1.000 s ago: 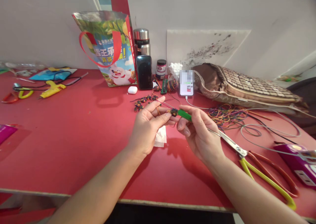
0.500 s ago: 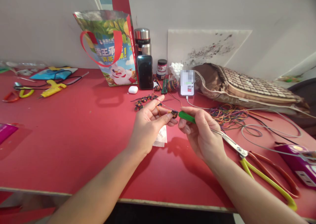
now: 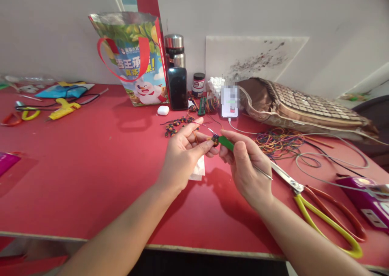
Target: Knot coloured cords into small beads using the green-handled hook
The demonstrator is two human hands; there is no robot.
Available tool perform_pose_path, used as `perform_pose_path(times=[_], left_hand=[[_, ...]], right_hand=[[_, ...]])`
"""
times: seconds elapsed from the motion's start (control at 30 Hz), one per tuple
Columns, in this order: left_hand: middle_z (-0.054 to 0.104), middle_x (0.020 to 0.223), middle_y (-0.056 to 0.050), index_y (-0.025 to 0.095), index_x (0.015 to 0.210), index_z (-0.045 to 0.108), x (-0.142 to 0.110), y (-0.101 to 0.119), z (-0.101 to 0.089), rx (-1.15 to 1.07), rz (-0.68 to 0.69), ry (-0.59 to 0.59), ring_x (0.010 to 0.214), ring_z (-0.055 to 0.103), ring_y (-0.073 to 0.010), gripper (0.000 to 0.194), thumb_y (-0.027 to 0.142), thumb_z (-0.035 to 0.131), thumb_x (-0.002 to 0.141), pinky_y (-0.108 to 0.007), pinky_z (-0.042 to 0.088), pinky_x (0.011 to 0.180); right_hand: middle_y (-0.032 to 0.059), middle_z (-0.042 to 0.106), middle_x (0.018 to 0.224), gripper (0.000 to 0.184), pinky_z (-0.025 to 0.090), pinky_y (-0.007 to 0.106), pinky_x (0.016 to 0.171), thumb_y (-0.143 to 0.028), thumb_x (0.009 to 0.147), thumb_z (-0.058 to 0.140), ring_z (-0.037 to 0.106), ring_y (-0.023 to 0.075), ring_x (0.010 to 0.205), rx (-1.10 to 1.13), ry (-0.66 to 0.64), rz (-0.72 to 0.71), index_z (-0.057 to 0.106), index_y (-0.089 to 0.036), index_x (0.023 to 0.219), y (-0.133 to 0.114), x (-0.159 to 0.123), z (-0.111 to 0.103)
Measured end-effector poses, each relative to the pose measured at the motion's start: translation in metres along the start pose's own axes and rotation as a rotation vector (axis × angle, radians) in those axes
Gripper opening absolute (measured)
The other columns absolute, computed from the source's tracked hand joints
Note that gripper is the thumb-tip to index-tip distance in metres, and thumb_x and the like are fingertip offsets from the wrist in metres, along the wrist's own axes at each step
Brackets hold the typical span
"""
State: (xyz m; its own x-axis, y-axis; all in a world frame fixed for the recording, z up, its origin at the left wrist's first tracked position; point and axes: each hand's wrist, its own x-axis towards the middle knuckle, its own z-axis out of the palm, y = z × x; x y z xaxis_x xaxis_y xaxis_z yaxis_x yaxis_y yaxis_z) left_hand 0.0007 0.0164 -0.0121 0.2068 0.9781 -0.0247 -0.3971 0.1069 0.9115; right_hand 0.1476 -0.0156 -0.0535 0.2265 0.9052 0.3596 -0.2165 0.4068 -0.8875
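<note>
Between the thumb and fingers of my left hand (image 3: 185,154) is a small crocheted piece (image 3: 215,140) of dark multicoloured yarn. My right hand (image 3: 251,166) grips a crochet hook (image 3: 226,143) by its green handle; a metal shaft sticks out behind the palm. The hook's thin front end points at the crocheted piece and over the left fingers, where a strand of yarn runs. Just behind my left hand lies a curled crocheted strip (image 3: 172,129) in the same colours. Under the hands is a white paper (image 3: 199,168), partly covered.
Large scissors (image 3: 296,185) with red and yellow handles lie right of my right hand, near a purple power strip (image 3: 364,199) and tangled yarn (image 3: 273,142). Behind stand a phone (image 3: 230,101) on a cable, a black phone (image 3: 178,89) and a carrier bag (image 3: 133,61). A yellow glue gun (image 3: 64,108) lies left.
My right hand has turned a little, and the hook's front end now shows above the crocheted piece, with its rear shaft tilted lower. My left hand stays almost in place.
</note>
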Motion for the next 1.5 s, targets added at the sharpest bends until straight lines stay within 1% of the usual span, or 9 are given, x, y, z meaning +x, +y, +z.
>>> perform_pose_path(times=[0.17,0.27,0.57,0.7,0.8,0.97,1.13,1.3,1.5], left_hand=[[0.075,0.075,0.003,0.01,0.133,0.067,0.002,0.0,-0.003,-0.07,0.0,-0.029,0.067,0.074,-0.0127,0.058,0.013,0.087,0.078,-0.026,0.057,0.068],[0.075,0.076,0.004,0.011,0.132,0.068,0.001,0.002,-0.002,-0.074,0.005,-0.041,0.068,0.075,-0.013,0.056,0.012,0.085,0.078,-0.025,0.057,0.068],[0.075,0.076,0.004,0.011,0.132,0.069,-0.001,0.005,-0.001,-0.037,-0.015,-0.084,0.065,0.075,-0.0118,0.055,0.011,0.084,0.079,-0.023,0.057,0.065],[0.073,0.077,0.005,0.012,0.134,0.069,-0.003,0.005,-0.001,-0.001,-0.01,-0.117,0.065,0.075,-0.012,0.055,0.009,0.082,0.08,-0.024,0.059,0.064],[0.072,0.078,0.005,0.011,0.137,0.067,-0.005,0.007,0.0,0.048,0.005,-0.129,0.065,0.074,-0.0115,0.056,0.009,0.081,0.083,-0.024,0.059,0.065],[0.071,0.078,0.004,0.01,0.141,0.067,-0.008,0.012,0.001,0.138,0.015,-0.122,0.064,0.073,-0.0123,0.06,0.008,0.078,0.082,-0.025,0.06,0.064],[0.07,0.078,0.004,0.008,0.146,0.063,-0.008,0.015,0.002,0.19,0.023,-0.125,0.064,0.074,-0.013,0.065,0.009,0.079,0.083,-0.025,0.06,0.063],[0.07,0.078,0.003,0.009,0.143,0.066,-0.008,0.016,0.0,0.222,0.038,-0.129,0.064,0.074,-0.0135,0.061,0.01,0.078,0.083,-0.026,0.06,0.064],[0.07,0.078,0.002,0.013,0.141,0.07,-0.01,0.018,0.001,0.253,0.038,-0.107,0.065,0.073,-0.015,0.059,0.011,0.079,0.083,-0.028,0.06,0.065]], right_hand=[[0.0003,0.071,0.072,0.032,0.051,0.025,0.062,-0.057,0.09,0.084,0.059,0.0112,0.066,0.251,0.034,0.217,0.089,-0.029,0.104,-0.007,0.006,0.007],[-0.0009,0.069,0.067,0.033,0.049,0.023,0.06,-0.058,0.087,0.086,0.052,0.0085,0.058,0.358,0.039,0.308,0.089,-0.027,0.099,-0.01,0.01,0.008],[-0.0045,0.057,0.052,0.036,0.042,0.021,0.049,-0.058,0.082,0.09,0.036,0.0055,0.046,0.479,0.013,0.485,0.088,-0.022,0.084,-0.012,0.019,0.004],[-0.0053,0.051,0.046,0.038,0.034,0.021,0.043,-0.058,0.087,0.085,0.025,0.0048,0.041,0.457,-0.004,0.498,0.087,-0.022,0.077,-0.014,0.021,0.0],[-0.0048,0.05,0.043,0.041,0.03,0.021,0.041,-0.057,0.09,0.081,0.023,0.0046,0.039,0.427,0.001,0.496,0.086,-0.02,0.074,-0.015,0.023,-0.005],[-0.0048,0.047,0.039,0.042,0.027,0.021,0.039,-0.056,0.085,0.087,0.019,0.0028,0.036,0.377,-0.002,0.487,0.084,-0.018,0.068,-0.016,0.028,-0.013],[-0.0053,0.044,0.037,0.043,0.024,0.02,0.038,-0.055,0.072,0.097,0.019,0.0015,0.035,0.331,-0.008,0.488,0.082,-0.016,0.063,-0.019,0.032,-0.019],[-0.0046,0.045,0.036,0.041,0.023,0.02,0.037,-0.055,0.079,0.092,0.02,0.0026,0.035,0.308,-0.044,0.485,0.083,-0.016,0.067,-0.02,0.035,-0.024],[-0.0036,0.046,0.035,0.043,0.023,0.022,0.037,-0.056,0.074,0.095,0.022,0.0026,0.034,0.249,-0.018,0.437,0.082,-0.016,0.065,-0.023,0.037,-0.025]])
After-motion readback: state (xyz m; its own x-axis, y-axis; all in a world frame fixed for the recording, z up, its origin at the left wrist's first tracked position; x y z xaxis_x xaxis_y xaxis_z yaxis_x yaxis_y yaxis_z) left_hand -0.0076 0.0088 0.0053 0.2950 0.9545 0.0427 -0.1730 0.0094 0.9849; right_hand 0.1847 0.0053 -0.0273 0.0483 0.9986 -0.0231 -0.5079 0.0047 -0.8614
